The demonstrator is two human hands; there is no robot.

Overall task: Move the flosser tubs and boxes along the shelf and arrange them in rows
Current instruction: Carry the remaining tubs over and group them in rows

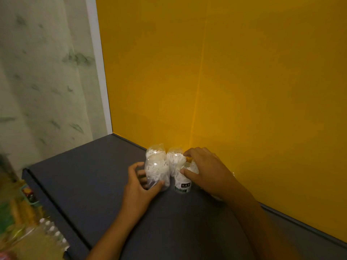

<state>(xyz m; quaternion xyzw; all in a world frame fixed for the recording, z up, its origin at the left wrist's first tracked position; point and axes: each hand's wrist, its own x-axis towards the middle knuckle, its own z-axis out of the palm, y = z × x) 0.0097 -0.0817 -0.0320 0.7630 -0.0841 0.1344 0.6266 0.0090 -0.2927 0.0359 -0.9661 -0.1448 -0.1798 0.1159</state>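
The left hand (139, 182) curls around the near left tub (157, 172), and the right hand (203, 168) grips the near right tub (185, 177), probably to press them close into a straight row. 4 clear tubs full of white flossers stand together on the dark shelf (90, 175), near the yellow back wall (244, 81). 2 back tubs (165, 152) touch them.

Both bare forearms are stretched forward over the shelf (90, 181). The left hand (139, 186) is curled around the near-left flosser tub (156, 170), thumb at its front. The right hand (204, 168) is laid over the near-right flosser tub (183, 182), its fingers (187, 152) bent against it.
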